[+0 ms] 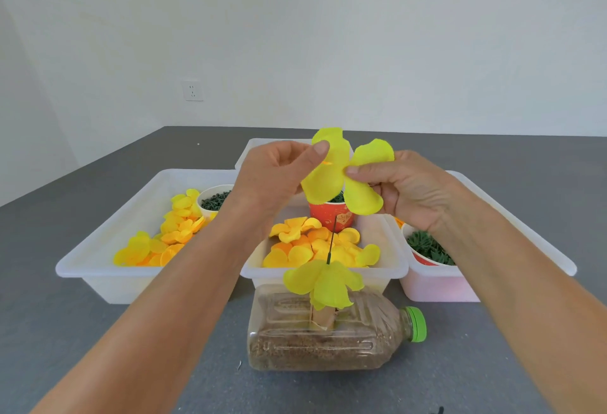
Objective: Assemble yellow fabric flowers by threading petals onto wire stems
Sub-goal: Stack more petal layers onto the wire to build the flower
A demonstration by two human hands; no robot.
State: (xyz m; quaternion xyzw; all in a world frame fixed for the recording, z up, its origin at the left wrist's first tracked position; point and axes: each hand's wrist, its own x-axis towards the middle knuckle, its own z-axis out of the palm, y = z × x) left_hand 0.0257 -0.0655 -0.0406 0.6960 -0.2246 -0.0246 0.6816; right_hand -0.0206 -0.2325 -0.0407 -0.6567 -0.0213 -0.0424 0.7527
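Note:
A bright yellow fabric petal piece [331, 177] with several lobes is held up in the air above the trays. My left hand [279, 170] pinches its upper left lobe between thumb and fingers. My right hand [404, 190] pinches it near the centre from the right. Below, a thin dark green wire stem [331, 239] stands upright out of a plastic bottle [322, 335] lying on its side. A yellow petal layer [325, 282] sits low on that stem, just above the bottle.
The middle white tray [387, 272] holds yellow-orange petals and a red cup [331, 216]. The left tray [108, 243] holds more petals and a white cup [213, 198] of green parts. The right pink tray [440, 285] has a cup of green pieces. A grey tabletop lies below.

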